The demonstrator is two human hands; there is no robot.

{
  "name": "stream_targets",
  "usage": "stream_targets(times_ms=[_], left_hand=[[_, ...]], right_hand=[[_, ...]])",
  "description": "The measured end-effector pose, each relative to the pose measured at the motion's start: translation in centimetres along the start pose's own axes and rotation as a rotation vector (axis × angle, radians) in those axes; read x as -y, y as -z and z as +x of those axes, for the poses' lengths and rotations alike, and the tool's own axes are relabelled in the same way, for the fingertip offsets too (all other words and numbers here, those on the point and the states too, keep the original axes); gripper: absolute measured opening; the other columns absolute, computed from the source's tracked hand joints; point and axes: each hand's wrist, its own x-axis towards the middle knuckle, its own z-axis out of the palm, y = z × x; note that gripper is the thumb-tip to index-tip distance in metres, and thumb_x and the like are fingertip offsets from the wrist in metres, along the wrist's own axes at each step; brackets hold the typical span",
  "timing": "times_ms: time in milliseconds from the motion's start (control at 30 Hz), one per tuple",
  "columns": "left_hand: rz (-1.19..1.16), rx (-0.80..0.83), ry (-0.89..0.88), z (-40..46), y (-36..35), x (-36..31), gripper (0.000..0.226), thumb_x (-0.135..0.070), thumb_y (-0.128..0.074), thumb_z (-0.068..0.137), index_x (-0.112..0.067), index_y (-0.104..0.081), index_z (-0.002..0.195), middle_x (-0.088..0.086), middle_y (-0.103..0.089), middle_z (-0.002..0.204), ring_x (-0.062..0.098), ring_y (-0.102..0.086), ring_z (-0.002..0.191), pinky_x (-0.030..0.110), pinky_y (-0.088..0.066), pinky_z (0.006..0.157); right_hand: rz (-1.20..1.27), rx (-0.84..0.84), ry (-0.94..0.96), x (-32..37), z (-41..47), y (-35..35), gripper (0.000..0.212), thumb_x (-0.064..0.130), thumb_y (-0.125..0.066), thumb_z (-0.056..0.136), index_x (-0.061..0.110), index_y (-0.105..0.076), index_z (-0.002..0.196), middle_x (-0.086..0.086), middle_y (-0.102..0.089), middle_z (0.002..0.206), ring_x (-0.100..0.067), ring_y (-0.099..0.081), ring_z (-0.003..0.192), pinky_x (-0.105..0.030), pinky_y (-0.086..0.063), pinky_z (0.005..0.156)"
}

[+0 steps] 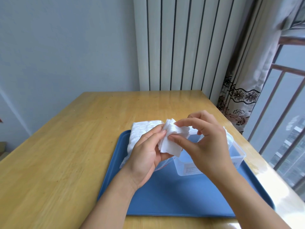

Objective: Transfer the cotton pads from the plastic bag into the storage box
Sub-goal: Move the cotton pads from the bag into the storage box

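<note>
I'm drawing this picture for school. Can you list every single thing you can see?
cotton pads: a small stack, white, held in both hands above the tray
plastic bag: one, clear, full of white pads, lying at the tray's far left edge
storage box: one, clear, on the tray's right side, open at the top
tray: one, blue, on the table
table: one, light wood
radiator: one, white, against the far wall
curtain: one, pale with dark flower pattern, right
window bars: several, brown, far right
left hand: one, holds the stack
right hand: one, pinches the stack
</note>
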Motion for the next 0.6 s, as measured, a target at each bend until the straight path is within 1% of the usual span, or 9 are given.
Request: stream_targets(times_ms=[67, 133, 233, 300, 400, 467, 533, 600], left_hand=[[-0.009, -0.004, 0.004, 0.0, -0.1, 0.0, 0.037, -0.025, -0.042, 0.103, -0.009, -0.066, 0.126, 0.014, -0.07, 0.126, 0.02, -0.065, 0.11, 0.046, -0.052, 0.101], [-0.031, -0.012, 0.014, 0.0, -0.3, 0.0, 0.038, -0.028, -0.044, 0.102, -0.008, -0.067, 0.124, 0.014, -0.07, 0.126, 0.022, -0.065, 0.113, 0.047, -0.051, 0.102], [-0.068, -0.034, 0.036, 0.1, -0.2, 0.0, 0.037, -0.025, -0.042, 0.105, -0.006, -0.065, 0.126, 0.018, -0.069, 0.126, 0.022, -0.065, 0.107, 0.04, -0.056, 0.093], [-0.07, -0.051, 0.039, 0.2, 0.0, 0.0, 0.036, -0.023, -0.042, 0.105, -0.006, -0.065, 0.127, 0.019, -0.068, 0.127, 0.02, -0.065, 0.103, 0.037, -0.056, 0.088], [-0.05, -0.051, 0.037, 0.3, 0.1, 0.0, 0.034, -0.019, -0.042, 0.105, -0.006, -0.066, 0.125, 0.017, -0.07, 0.124, 0.021, -0.066, 0.1, 0.041, -0.056, 0.091], [-0.021, -0.041, 0.032, 0.3, 0.1, 0.1, 0.035, -0.018, -0.04, 0.105, -0.007, -0.067, 0.125, 0.016, -0.071, 0.124, 0.021, -0.066, 0.102, 0.045, -0.055, 0.094], [0.003, -0.042, 0.029, 0.3, 0.0, 0.1, 0.035, -0.018, -0.04, 0.105, -0.007, -0.067, 0.125, 0.016, -0.07, 0.124, 0.02, -0.066, 0.103, 0.046, -0.055, 0.095], [0.023, -0.046, 0.028, 0.3, 0.0, 0.1, 0.036, -0.018, -0.039, 0.106, -0.007, -0.068, 0.122, 0.016, -0.072, 0.12, 0.019, -0.066, 0.101, 0.043, -0.057, 0.091]], right_hand=[[0.008, -0.002, -0.006, 0.0, 0.0, -0.1, 0.02, 0.028, -0.088, 0.071, 0.024, -0.076, 0.086, 0.009, -0.058, 0.089, -0.02, -0.056, 0.089, -0.014, -0.035, 0.075], [0.004, 0.015, 0.003, 0.1, -0.1, -0.2, 0.017, 0.029, -0.085, 0.073, 0.024, -0.072, 0.083, 0.01, -0.059, 0.088, -0.019, -0.056, 0.088, -0.017, -0.036, 0.074], [0.051, 0.076, -0.01, 0.5, 0.0, 0.0, 0.017, 0.032, -0.081, 0.077, 0.029, -0.065, 0.082, 0.017, -0.064, 0.085, -0.011, -0.055, 0.086, -0.015, -0.036, 0.073], [0.135, 0.108, -0.064, 0.7, 0.1, 0.2, 0.016, 0.034, -0.08, 0.076, 0.03, -0.065, 0.08, 0.018, -0.066, 0.086, -0.008, -0.056, 0.084, -0.013, -0.037, 0.07], [0.255, 0.13, -0.153, 0.4, 0.5, 0.5, 0.016, 0.034, -0.082, 0.072, 0.027, -0.07, 0.079, 0.014, -0.066, 0.087, -0.011, -0.058, 0.081, -0.02, -0.041, 0.067], [0.253, 0.125, -0.168, 0.1, 0.6, 0.6, 0.017, 0.033, -0.084, 0.071, 0.027, -0.07, 0.078, 0.014, -0.066, 0.087, -0.011, -0.059, 0.08, -0.022, -0.042, 0.065], [0.219, 0.129, -0.152, 0.0, 0.6, 0.7, 0.018, 0.029, -0.088, 0.072, 0.029, -0.07, 0.077, 0.015, -0.067, 0.086, -0.01, -0.059, 0.078, -0.02, -0.041, 0.064], [0.193, 0.146, -0.129, 0.2, 0.6, 0.9, 0.023, 0.022, -0.09, 0.074, 0.033, -0.07, 0.077, 0.014, -0.067, 0.084, -0.005, -0.058, 0.079, -0.014, -0.039, 0.065]])
